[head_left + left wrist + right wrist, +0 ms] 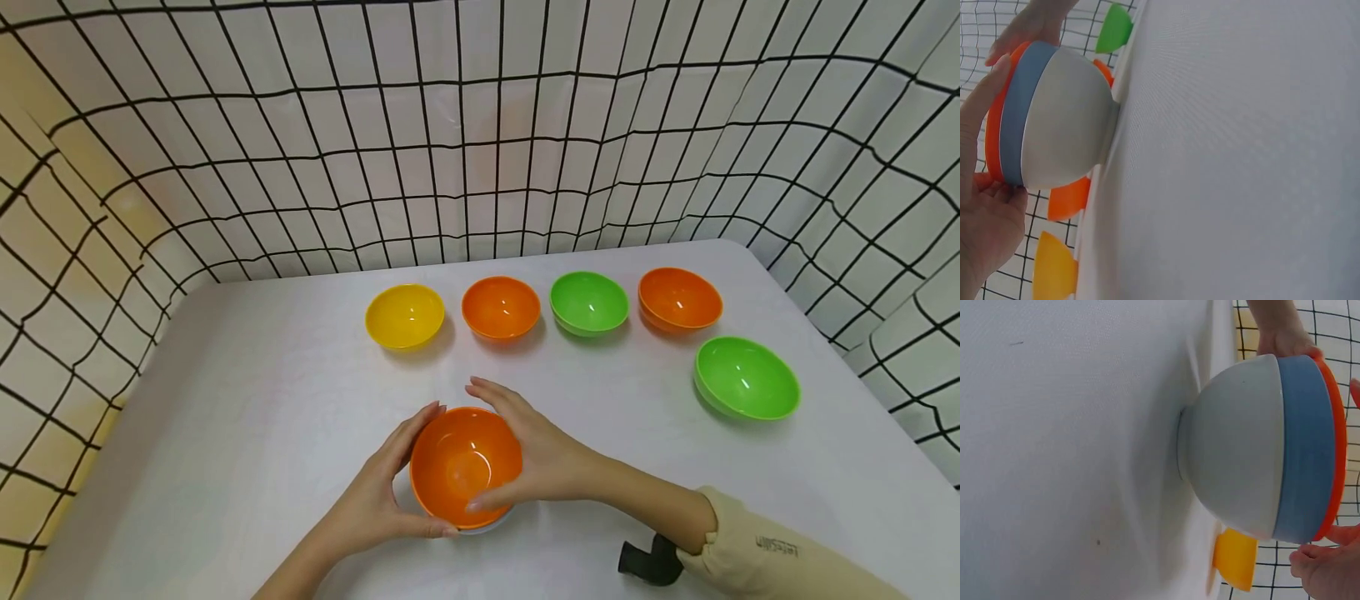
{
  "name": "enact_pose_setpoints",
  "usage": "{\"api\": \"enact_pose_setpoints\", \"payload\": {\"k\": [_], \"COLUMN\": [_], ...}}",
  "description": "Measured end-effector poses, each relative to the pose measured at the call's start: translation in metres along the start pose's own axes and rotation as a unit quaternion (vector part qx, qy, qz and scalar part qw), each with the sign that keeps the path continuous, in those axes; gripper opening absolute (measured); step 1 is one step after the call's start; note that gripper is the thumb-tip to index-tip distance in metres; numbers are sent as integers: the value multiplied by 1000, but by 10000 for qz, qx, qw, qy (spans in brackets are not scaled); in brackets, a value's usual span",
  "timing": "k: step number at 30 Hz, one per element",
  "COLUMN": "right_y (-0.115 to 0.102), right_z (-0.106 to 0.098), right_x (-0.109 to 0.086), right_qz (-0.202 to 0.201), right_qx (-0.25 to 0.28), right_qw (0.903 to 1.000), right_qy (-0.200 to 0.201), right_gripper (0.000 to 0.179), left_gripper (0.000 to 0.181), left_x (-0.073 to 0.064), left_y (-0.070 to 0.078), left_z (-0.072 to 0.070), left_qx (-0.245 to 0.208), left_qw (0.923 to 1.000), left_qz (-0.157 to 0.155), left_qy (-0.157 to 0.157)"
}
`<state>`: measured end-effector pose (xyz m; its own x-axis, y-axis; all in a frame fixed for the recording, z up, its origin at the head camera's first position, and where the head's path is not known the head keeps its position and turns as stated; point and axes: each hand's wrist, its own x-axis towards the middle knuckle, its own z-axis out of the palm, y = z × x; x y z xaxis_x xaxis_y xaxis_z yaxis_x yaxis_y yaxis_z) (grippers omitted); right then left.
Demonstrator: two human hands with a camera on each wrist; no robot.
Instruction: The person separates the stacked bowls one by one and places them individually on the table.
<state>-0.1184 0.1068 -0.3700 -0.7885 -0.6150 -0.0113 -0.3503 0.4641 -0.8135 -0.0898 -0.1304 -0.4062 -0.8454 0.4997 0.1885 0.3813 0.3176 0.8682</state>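
Between the two hands an orange bowl (461, 454) sits nested in a blue-grey bowl (1307, 450), which sits in a white bowl (1235, 444). The stack stands upright on the table. My left hand (382, 492) holds the stack's left side, thumb at the near rim and fingers round the far left rim. On the right, my right hand (551, 458) is spread at the orange bowl, its thumb over the inside and its index finger reaching past the far rim. In the right wrist view, its fingertips lie close to the orange rim while the thumb stands apart.
Along the back stand a yellow bowl (405, 317), an orange bowl (501, 308), a green bowl (588, 304) and another orange bowl (679, 300). A larger green bowl (747, 379) stands at right. Black netting (480, 150) encloses the white table (247, 400).
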Motion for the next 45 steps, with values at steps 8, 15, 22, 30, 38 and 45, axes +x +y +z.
{"api": "enact_pose_setpoints", "payload": {"k": [8,15,22,30,38,45], "right_y": [3,5,12,20,26,30], "right_z": [10,11,12,12,18,22], "right_x": [6,5,1,3,4,5], "right_qz": [105,-25,-707,-1264,-1716,-1928], "right_qx": [-113,-41,-240,-244,-141,-126], "right_qw": [9991,9994,9969,9914,9850,9804], "right_qy": [-386,-355,-246,-246,102,380], "right_gripper": [111,108,113,114,107,106], "left_gripper": [108,111,109,109,110,111], "left_x": [1,0,0,0,-2,-1], "left_y": [23,4,2,3,4,4], "left_z": [-5,-2,-2,-2,0,-1], "left_qx": [-9,106,-3,44,-19,103], "left_qw": [10000,9999,9999,9999,9999,9999], "left_qz": [-45,-113,-137,-129,-153,-107], "left_qy": [-12,-58,-83,-45,-27,-39]}}
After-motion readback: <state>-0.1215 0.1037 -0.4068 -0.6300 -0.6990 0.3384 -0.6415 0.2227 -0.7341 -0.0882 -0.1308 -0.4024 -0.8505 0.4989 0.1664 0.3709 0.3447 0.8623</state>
